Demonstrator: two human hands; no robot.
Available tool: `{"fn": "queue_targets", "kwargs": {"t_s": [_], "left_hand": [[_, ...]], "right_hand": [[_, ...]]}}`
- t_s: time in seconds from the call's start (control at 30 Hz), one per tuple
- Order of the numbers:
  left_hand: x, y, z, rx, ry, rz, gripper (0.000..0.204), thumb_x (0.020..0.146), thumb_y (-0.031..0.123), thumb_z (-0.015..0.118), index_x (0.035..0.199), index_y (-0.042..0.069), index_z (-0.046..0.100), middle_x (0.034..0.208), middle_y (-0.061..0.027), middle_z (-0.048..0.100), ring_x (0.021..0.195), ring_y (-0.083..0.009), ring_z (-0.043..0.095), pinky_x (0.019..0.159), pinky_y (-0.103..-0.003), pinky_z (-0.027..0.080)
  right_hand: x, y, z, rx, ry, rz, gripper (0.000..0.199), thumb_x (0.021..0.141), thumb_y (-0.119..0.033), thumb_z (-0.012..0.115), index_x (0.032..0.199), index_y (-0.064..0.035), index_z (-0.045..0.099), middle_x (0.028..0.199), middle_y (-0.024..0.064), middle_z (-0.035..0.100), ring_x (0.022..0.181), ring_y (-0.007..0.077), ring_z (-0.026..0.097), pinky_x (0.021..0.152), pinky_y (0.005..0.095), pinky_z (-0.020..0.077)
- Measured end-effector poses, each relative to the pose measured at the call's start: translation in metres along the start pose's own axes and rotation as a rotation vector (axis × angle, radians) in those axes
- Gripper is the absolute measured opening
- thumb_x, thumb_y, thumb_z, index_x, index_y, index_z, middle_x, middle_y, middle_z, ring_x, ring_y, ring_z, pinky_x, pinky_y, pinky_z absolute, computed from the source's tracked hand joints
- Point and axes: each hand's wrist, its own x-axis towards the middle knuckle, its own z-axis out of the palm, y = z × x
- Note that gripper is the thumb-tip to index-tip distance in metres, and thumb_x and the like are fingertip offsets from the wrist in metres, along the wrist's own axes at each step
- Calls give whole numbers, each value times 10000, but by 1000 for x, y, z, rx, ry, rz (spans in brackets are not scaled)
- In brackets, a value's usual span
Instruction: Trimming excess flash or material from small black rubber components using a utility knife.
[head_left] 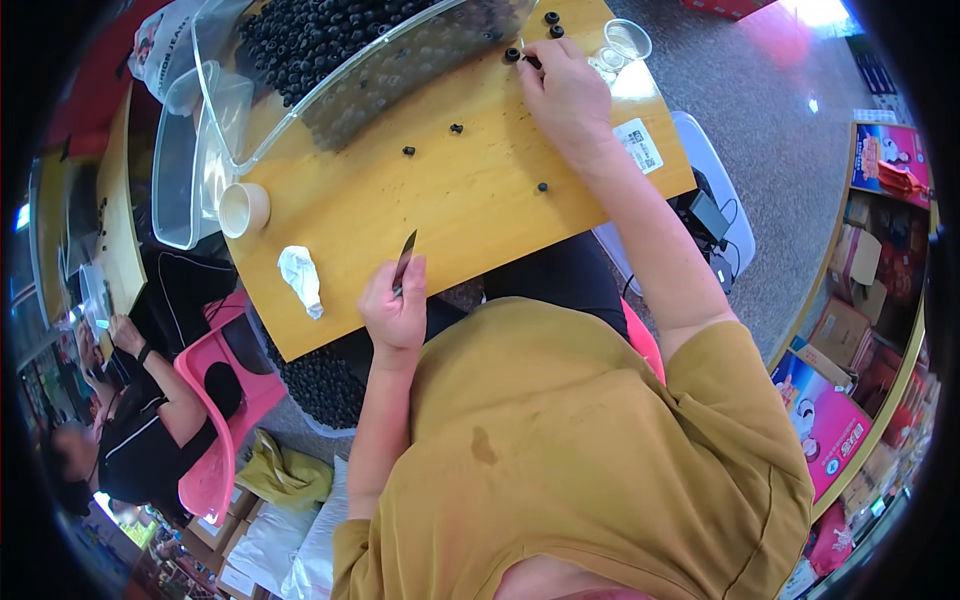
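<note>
My left hand (pixel 395 315) is closed around a small knife (pixel 405 262), its blade pointing up above the near edge of the wooden table (pixel 450 200). At the far right of the table, my right hand (pixel 568 95) has its fingertips pinched together on a small black part, mostly hidden by the fingers. Right beside those fingertips lies a black ring-like part (pixel 512 54), and two more sit just beyond. Small black bits (pixel 409 151) are scattered over the middle of the tabletop. A large clear bin (pixel 240 165) full of black parts (pixel 310 40) stands at the far left.
A paper cup (pixel 244 209) and a crumpled white tissue (pixel 300 281) are at the table's left. Clear plastic cups (pixel 628 40) and a white label (pixel 638 146) lie at the right. Below is another container of black parts (pixel 320 390). Another person (pixel 140 430) sits left by a pink chair (pixel 215 450).
</note>
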Motion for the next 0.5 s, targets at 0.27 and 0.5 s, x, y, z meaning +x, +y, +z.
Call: {"fn": "queue_targets", "kwargs": {"t_s": [0.27,0.5], "left_hand": [[-1,4,-4,-1,-49,-93,218,867,165,564,821,-48,573,628,11,493,606,-51,438,544,-200,358],[-4,28,-10,-209,-61,-167,158,853,126,588,794,-20,573,612,7,444,563,-70,388,508,-222,347]], "right_hand": [[-22,-54,-63,1042,-269,438,195,887,-183,520,971,-22,588,787,8,542,579,42,423,503,173,348],[-57,-90,-99,1593,-620,653,282,932,-236,433,1050,-4,541,756,13,508,533,55,369,476,161,299]]}}
